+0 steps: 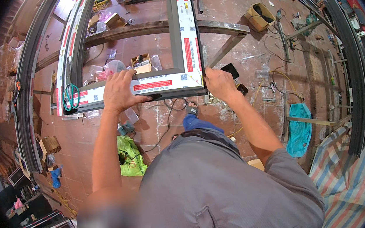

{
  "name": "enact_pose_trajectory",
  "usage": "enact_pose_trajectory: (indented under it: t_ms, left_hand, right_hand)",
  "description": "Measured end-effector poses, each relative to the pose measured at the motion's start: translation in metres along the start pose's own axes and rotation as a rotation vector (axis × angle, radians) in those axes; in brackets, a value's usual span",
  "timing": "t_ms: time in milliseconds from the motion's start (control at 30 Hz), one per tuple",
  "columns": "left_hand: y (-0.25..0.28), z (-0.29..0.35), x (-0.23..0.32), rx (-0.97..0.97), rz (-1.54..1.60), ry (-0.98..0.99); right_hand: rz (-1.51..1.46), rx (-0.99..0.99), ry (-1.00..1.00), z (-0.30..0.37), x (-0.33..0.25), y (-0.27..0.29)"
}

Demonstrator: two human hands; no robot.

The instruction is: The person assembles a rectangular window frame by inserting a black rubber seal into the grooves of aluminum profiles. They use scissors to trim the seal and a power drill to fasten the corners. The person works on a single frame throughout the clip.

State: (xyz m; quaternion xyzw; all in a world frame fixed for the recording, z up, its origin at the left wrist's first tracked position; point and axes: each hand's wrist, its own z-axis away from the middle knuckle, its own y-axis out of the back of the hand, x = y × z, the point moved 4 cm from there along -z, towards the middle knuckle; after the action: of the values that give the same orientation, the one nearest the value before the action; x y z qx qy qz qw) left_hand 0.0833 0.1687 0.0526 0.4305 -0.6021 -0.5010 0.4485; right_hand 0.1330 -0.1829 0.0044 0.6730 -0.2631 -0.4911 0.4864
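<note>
A dark grey window or door frame (176, 35), faced with white and red protective film, stretches away in front of me. My left hand (119, 91) grips its near rail, fingers over the inner side and thumb along the near edge. At the near right corner my right hand (220, 83) is closed around the frame's edge; its fingertips are partly hidden. Teal-handled scissors (71, 97) rest on the near left corner.
Metal support bars (222, 25) run under the frame. Cardboard boxes (259, 17), a black phone-like object (231, 70), cables and a lime-green bag (130, 156) lie on the floor. Long dark profiles (356, 75) stand at the right, beside a striped sheet (351, 177).
</note>
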Motion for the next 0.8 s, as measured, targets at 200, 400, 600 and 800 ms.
enact_pose_trajectory:
  t_ms: [200,400,600,800]
  left_hand:
    - [0.002,0.001,0.001,-0.030,0.027,0.031]
    - [-0.002,0.002,-0.002,-0.022,0.058,0.024]
    - [-0.001,0.001,-0.002,0.013,0.011,0.000]
    - [0.002,-0.001,0.003,-0.013,0.030,0.021]
  right_hand:
    - [-0.247,0.008,-0.157,0.029,0.011,-0.022]
    - [-1.277,-0.137,-0.418,0.071,-0.001,-0.043]
    - [-1.536,0.049,-0.669,0.086,-0.011,-0.061]
    - [-1.489,0.027,-0.812,0.093,-0.029,-0.077]
